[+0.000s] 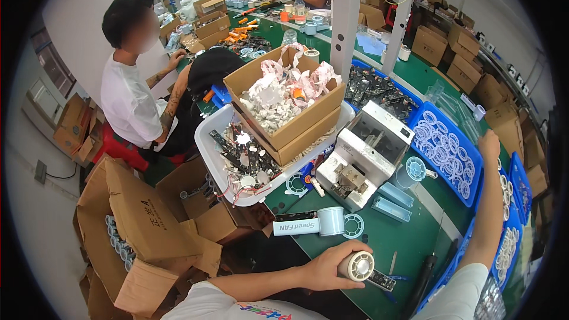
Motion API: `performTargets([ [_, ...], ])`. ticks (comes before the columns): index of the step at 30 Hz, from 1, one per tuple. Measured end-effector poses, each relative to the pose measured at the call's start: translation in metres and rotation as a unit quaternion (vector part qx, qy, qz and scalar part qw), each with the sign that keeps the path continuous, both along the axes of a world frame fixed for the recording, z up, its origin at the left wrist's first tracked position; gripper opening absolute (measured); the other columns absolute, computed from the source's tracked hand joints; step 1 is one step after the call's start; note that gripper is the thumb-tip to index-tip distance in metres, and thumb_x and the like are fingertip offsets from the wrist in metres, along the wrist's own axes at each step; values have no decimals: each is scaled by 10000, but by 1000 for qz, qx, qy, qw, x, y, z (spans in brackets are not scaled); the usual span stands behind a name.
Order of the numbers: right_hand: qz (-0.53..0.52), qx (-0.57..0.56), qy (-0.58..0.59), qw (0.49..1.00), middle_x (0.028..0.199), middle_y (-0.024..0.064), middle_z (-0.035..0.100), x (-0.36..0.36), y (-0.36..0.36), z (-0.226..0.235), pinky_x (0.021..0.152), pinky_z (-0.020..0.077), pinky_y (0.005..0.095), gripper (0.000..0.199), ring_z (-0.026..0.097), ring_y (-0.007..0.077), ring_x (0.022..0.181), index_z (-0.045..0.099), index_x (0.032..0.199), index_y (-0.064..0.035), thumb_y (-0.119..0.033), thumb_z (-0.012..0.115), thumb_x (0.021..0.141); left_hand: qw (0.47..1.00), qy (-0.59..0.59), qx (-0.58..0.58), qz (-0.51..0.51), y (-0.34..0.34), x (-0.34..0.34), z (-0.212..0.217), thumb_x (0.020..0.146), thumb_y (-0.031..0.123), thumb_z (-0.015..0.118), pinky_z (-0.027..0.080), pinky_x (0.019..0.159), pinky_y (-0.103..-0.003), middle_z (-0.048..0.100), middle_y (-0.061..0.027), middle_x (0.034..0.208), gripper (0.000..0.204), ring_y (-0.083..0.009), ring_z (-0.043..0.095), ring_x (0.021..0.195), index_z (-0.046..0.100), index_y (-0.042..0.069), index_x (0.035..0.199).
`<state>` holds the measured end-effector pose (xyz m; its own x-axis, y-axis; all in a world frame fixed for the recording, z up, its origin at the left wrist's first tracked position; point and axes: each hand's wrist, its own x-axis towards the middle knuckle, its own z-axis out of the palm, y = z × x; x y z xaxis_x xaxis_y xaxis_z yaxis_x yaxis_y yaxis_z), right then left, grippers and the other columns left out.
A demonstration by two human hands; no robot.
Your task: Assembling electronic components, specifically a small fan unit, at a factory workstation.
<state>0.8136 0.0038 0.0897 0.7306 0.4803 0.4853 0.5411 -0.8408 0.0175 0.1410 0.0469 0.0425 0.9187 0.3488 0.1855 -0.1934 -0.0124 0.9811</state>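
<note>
My left hand (332, 268) is wrapped round a cream fan head (359, 266), a short cylinder with a ringed end facing up. A narrow black circuit board (381, 280) sticks out beside it. My right arm stretches far to the right, and my right hand (489, 146) is beyond the blue tray of rings, near some clear plastic pieces (448, 102). Its fingers are too small and hidden to read. Ahead of my left hand lie a light-blue handheld fan casing (314, 223) and a loose light-blue ring (354, 225).
A white metal press (364, 157) stands mid-bench. Left of it, a white tub (216, 166) holds circuit boards, with a cardboard box (284, 136) on top. Blue trays (468, 198) of white rings line the right. A black-handled tool (422, 284) lies nearby. Co-workers sit at left and far end.
</note>
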Motion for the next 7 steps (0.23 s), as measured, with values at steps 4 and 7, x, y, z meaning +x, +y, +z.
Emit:
performTargets([
  [4, 58, -10, 5, 998, 889, 221, 724, -97, -30, 66, 771, 557, 505, 219, 686, 444, 812, 681, 915, 5, -199, 618, 867, 1000, -20, 13, -9, -1, 1, -2, 809, 91, 858, 485, 993, -362, 614, -89, 1263, 654, -228, 629, 1086, 510, 81, 1363],
  [7, 171, 30, 114, 978, 820, 177, 717, -197, -48, 105, 733, 561, 406, 237, 684, 332, 752, 723, 966, 22, -173, 677, 841, 1000, -20, 24, -5, 0, -2, 0, 809, 90, 866, 481, 1013, -367, 613, -90, 1281, 657, -225, 625, 1103, 515, 88, 1364],
])
